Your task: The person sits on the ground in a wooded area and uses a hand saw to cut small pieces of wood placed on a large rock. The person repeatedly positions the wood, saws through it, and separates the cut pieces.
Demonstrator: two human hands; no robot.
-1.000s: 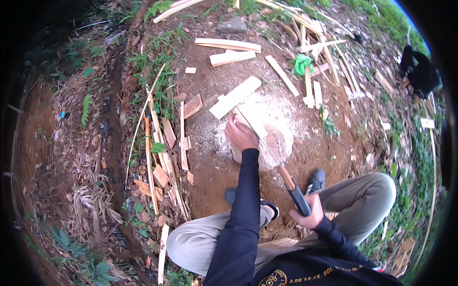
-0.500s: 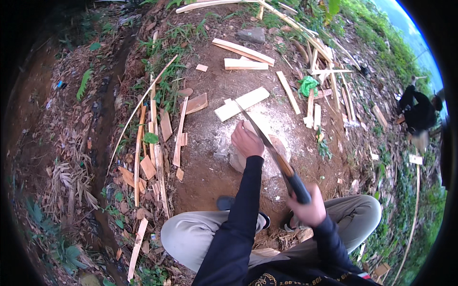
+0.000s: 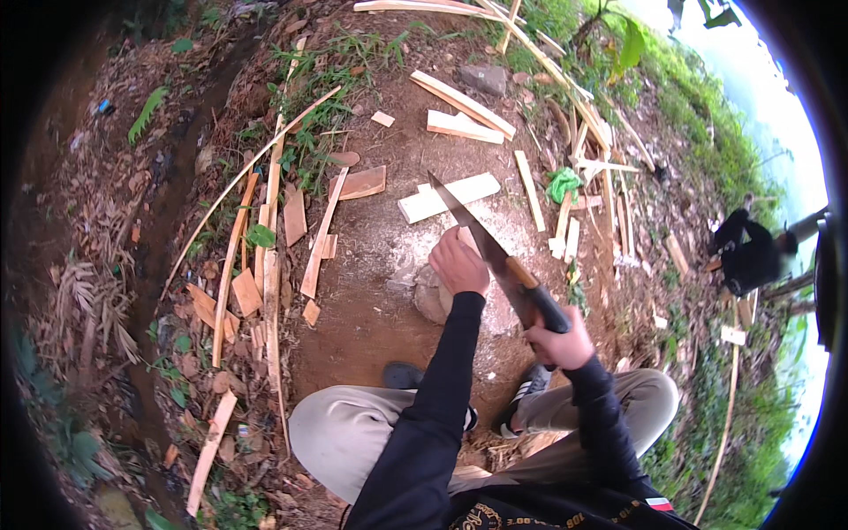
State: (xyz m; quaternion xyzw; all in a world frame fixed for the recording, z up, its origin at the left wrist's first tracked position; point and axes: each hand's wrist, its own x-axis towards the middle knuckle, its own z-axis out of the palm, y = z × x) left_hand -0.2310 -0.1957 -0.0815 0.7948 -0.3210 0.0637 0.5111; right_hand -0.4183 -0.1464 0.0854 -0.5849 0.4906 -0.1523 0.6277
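My right hand (image 3: 563, 339) is wrapped round the black handle of a handsaw (image 3: 484, 240). The saw's dark blade slants up and to the left, its flat side showing, the tip just above a pale board (image 3: 452, 196) lying on the ground. Beside the blade, my left hand (image 3: 460, 267) grips a small piece of wood (image 3: 467, 237), mostly hidden by the fingers. Under that hand is a rounded stone (image 3: 431, 297), partly covered by my arm. Whether the saw teeth touch the wood I cannot tell.
Pale sawdust (image 3: 413, 250) covers the soil around the stone. Loose boards (image 3: 465, 126), wood strips (image 3: 272, 300) and a crumpled green plastic bag (image 3: 563, 184) lie around. A shallow ditch (image 3: 168, 265) runs along the left. Another person in dark clothing (image 3: 749, 256) sits at the right.
My right hand has drawn up slightly with the saw, and the blade's flat side now shows more. My left hand stays on its piece of wood. The view has shifted a little.
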